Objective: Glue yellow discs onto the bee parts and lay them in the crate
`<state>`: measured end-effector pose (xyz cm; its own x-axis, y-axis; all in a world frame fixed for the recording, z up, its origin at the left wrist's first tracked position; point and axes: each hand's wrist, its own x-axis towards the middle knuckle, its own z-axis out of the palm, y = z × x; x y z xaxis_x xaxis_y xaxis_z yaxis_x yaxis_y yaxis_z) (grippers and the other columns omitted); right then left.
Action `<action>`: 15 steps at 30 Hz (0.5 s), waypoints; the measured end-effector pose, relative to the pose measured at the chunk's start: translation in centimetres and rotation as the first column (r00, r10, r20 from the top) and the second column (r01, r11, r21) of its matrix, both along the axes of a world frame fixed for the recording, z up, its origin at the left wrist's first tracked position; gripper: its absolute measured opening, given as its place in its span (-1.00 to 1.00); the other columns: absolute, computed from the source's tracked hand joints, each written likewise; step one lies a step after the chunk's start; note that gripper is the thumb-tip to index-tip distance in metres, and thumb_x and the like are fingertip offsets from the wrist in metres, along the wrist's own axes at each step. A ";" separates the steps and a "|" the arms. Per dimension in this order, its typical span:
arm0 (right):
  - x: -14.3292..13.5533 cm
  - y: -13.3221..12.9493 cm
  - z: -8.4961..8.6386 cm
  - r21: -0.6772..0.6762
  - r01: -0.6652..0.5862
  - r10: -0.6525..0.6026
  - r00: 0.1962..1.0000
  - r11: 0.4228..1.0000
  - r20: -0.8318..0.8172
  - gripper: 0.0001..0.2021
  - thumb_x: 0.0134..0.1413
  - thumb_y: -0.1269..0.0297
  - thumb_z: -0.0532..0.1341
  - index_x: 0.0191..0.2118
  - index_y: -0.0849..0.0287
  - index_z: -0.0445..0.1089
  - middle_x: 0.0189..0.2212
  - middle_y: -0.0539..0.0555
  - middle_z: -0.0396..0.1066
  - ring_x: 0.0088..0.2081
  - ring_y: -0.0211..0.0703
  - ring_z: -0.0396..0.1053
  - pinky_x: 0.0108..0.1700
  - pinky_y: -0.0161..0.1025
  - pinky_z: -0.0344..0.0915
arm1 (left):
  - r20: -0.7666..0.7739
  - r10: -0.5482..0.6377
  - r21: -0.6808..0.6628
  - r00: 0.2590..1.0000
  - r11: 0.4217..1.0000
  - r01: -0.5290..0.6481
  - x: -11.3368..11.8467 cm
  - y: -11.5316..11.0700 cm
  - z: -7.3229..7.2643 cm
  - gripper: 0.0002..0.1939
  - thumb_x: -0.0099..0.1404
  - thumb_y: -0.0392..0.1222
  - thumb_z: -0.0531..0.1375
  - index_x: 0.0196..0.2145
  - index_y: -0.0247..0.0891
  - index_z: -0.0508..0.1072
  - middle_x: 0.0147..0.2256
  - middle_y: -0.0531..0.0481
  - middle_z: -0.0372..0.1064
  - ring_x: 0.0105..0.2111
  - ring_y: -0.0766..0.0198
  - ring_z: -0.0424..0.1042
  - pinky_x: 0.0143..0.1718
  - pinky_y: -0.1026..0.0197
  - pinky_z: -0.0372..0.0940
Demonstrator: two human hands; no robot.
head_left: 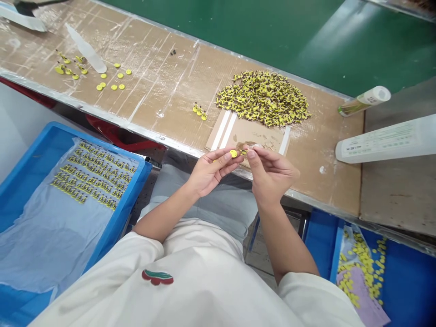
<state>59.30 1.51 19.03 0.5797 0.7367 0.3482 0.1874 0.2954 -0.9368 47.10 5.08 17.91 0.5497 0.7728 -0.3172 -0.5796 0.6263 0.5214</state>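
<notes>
My left hand [213,169] pinches a small round yellow disc [233,153] between thumb and fingers, in front of the table's near edge. Close beside it, my right hand [270,170] is closed on a small yellow-and-dark figurine [244,152], partly hidden by the fingertips. Both hands nearly meet above a cardboard sheet [252,131] with white tape strips. Behind them lies a big heap of yellow-and-dark figurines [265,97]. Left of the heap, a few figurines on yellow discs [199,111] stand together.
Further left lie loose yellow discs [114,86], more based figurines [70,69] and a white plastic bottle [86,49]. Two cylindrical containers [384,138] lean in at right. A blue tray [136,181] holds rows of figurines at lower left; a blue bin [405,272] holds discs at lower right.
</notes>
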 end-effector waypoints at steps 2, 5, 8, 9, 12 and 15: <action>-0.1 -0.1 -0.1 -0.027 0.003 -0.002 0.999 1.000 0.032 -0.82 -0.06 0.26 0.40 -0.28 0.15 0.53 -0.32 0.04 0.57 -0.27 -0.10 0.55 -0.15 -0.12 0.53 | 0.008 0.003 0.002 1.000 1.000 -0.003 -0.1 0.0 0.1 -0.79 0.19 -0.30 0.29 -0.18 -0.30 0.57 -0.15 -0.08 0.55 -0.12 0.23 0.54 -0.03 0.30 0.37; -0.1 -0.1 -0.2 -0.045 0.017 -0.014 0.998 0.999 0.067 -0.81 -0.06 0.24 0.41 -0.29 0.17 0.53 -0.33 0.05 0.57 -0.28 -0.09 0.55 -0.16 -0.11 0.53 | 0.018 0.003 0.000 1.000 1.000 -0.003 -0.2 0.0 0.1 -0.79 0.18 -0.30 0.30 -0.18 -0.31 0.57 -0.15 -0.08 0.55 -0.12 0.23 0.54 -0.02 0.30 0.37; -0.2 -0.1 -0.3 -0.046 0.025 -0.021 0.996 0.999 0.086 -0.82 -0.06 0.25 0.40 -0.29 0.16 0.53 -0.33 0.05 0.57 -0.29 -0.10 0.55 -0.17 -0.12 0.54 | 0.021 0.012 0.010 1.000 1.000 -0.012 -0.2 0.0 0.0 -0.79 0.18 -0.30 0.30 -0.19 -0.31 0.58 -0.16 -0.07 0.56 -0.13 0.26 0.54 -0.04 0.32 0.37; -0.3 -0.1 -0.3 -0.044 0.024 -0.020 0.996 0.999 0.086 -0.83 -0.06 0.26 0.40 -0.29 0.16 0.53 -0.33 0.04 0.57 -0.29 -0.11 0.55 -0.18 -0.13 0.54 | 0.020 0.015 0.017 1.000 1.000 -0.015 -0.2 0.0 -0.1 -0.80 0.18 -0.30 0.30 -0.20 -0.30 0.58 -0.16 -0.06 0.56 -0.14 0.27 0.54 -0.05 0.33 0.38; -0.4 0.0 -0.5 -0.036 0.015 -0.012 0.997 0.999 0.074 -0.84 -0.06 0.28 0.40 -0.29 0.14 0.53 -0.33 0.04 0.57 -0.31 -0.12 0.55 -0.19 -0.13 0.54 | 0.013 0.019 0.036 1.000 0.999 -0.019 -0.2 0.0 -0.3 -0.81 0.19 -0.30 0.29 -0.20 -0.28 0.58 -0.17 -0.03 0.56 -0.15 0.31 0.54 -0.07 0.37 0.39; -0.4 0.1 -0.6 -0.041 0.015 -0.012 0.997 0.999 0.074 -0.83 -0.06 0.26 0.40 -0.29 0.15 0.53 -0.33 0.04 0.57 -0.32 -0.13 0.54 -0.18 -0.13 0.54 | -0.004 0.021 0.040 1.000 0.999 -0.021 -0.2 0.0 -0.3 -0.80 0.18 -0.28 0.30 -0.20 -0.27 0.58 -0.17 -0.02 0.56 -0.15 0.32 0.54 -0.07 0.37 0.38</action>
